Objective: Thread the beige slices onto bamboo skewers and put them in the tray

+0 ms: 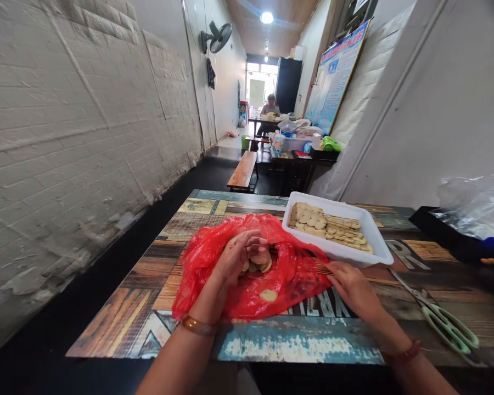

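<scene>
Across the patchwork-print table [271, 343], we have a red plastic bag [203, 263] spread open, its middle holding a small heap of loose slices [266, 260] that, we judge, is left to work through. Touching or just beside its far right side, our white tray [377, 237] holds many skewered slices [308, 218], seemingly the finished share. Our left hand [239, 253] curves its fingers over the heap; we cannot tell whether it grips anything. Our right hand [349, 282] pinches what look like thin sticks [321, 268] at the bag's right edge. Crumpled folds around the heap could hinder us. Farther right lie open-handled scissors [425, 300], apart from both hands. Smallest, one stray slice [268, 295] lies on the bag's near side.
</scene>
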Demonstrator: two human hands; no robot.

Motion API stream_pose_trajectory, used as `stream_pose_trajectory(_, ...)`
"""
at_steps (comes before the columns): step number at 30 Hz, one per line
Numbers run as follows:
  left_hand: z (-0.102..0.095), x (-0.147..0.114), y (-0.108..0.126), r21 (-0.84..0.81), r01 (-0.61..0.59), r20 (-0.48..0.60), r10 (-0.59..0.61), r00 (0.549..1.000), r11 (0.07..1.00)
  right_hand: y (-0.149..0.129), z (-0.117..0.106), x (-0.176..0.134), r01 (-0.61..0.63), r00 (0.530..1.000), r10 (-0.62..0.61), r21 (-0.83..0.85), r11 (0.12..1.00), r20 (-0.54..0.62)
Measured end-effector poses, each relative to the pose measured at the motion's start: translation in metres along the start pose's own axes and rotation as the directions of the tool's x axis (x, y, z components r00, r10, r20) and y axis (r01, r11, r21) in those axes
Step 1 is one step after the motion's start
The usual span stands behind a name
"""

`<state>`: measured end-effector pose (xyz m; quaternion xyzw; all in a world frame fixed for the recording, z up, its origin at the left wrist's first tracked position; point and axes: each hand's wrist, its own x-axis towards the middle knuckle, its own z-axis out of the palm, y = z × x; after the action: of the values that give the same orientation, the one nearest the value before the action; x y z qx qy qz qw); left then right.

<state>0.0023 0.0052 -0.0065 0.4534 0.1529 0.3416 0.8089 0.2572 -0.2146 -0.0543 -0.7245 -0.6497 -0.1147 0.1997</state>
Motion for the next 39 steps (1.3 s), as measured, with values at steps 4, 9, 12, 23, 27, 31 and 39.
stream_pose_trajectory(4,0.008,-0.010,-0.005,0.037,-0.008,-0.021,0.008,1.000,0.999,0.002,0.007,-0.006,0.023,0.999,-0.025,-0.048,0.999,-0.037)
stream_pose_trajectory(9,0.028,-0.038,-0.015,0.205,-0.020,-0.062,0.033,0.998,0.979,-0.007,0.005,-0.005,0.037,0.996,-0.038,-0.005,0.999,-0.084)
stream_pose_trajectory(12,0.040,-0.052,-0.029,0.337,0.016,-0.098,0.018,0.995,0.941,-0.019,0.007,0.002,0.055,0.993,-0.051,0.031,0.998,-0.107)
stream_pose_trajectory(23,0.063,-0.039,-0.082,0.674,-0.138,-0.164,0.330,0.930,0.725,-0.070,0.022,0.027,0.109,0.983,-0.084,0.151,0.982,-0.166)
stream_pose_trajectory(27,0.062,-0.045,-0.093,0.700,-0.086,-0.179,0.290,0.940,0.709,-0.055,0.022,0.022,0.058,0.979,-0.022,0.172,0.983,-0.204)
stream_pose_trajectory(31,0.064,-0.055,-0.097,0.819,-0.149,-0.007,0.270,0.963,0.554,-0.040,0.019,0.017,-0.005,0.968,0.044,0.158,0.987,-0.248)
stream_pose_trajectory(39,0.069,-0.052,-0.105,0.869,-0.118,-0.056,0.333,0.941,0.481,-0.045,0.017,0.013,0.129,0.967,-0.097,0.127,0.983,-0.235)
